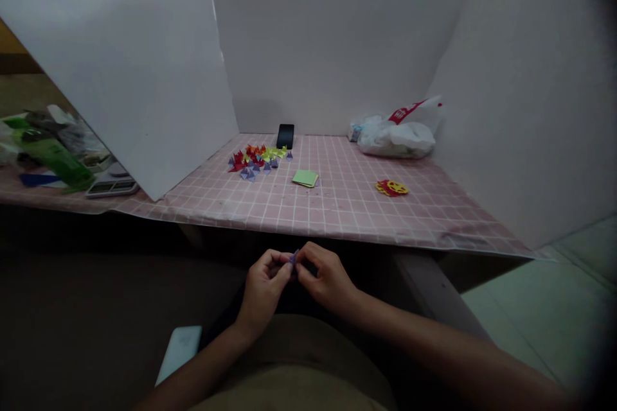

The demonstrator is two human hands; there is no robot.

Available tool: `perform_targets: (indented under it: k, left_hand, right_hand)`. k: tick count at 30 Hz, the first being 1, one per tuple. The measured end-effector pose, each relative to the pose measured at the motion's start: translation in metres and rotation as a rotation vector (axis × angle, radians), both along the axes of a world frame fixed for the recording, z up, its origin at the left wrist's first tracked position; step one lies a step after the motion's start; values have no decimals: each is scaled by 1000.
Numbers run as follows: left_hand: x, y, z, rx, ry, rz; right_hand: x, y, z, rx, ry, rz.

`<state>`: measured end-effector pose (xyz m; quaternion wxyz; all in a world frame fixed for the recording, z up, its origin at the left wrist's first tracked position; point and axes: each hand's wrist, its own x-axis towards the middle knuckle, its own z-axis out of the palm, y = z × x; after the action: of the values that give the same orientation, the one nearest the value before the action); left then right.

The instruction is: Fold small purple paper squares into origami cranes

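Note:
Below the table's front edge, over my lap, my left hand point(264, 288) and my right hand point(324, 277) meet fingertip to fingertip. Both pinch a tiny purple folded paper piece point(294, 257) between them. On the pink checked tablecloth point(337, 212) farther away lies a heap of several small folded paper shapes point(256, 159) in red, orange, yellow and purple. A small stack of green paper squares point(305, 178) sits to the right of the heap.
A black phone point(285, 136) leans at the back white screen. A white plastic bag point(398, 135) lies at the back right, a red and yellow paper cutout point(391, 188) in front of it. White boards point(144, 64) wall three sides. A calculator point(112, 187) and green packaging sit outside at left. A pale flat object point(179, 350) rests by my left forearm.

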<state>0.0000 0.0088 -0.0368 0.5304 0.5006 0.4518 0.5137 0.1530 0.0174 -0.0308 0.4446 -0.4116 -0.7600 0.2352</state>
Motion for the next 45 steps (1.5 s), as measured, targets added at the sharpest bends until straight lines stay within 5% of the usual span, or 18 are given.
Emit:
perform_targets:
  k: [12,45]
  left_hand:
    - [2,2,7,-26,-104,41]
    - [1,1,0,135,194,102]
  right_hand:
    - [-1,0,3,-92,128,-23]
    - [2,1,1,-4,-17,21]
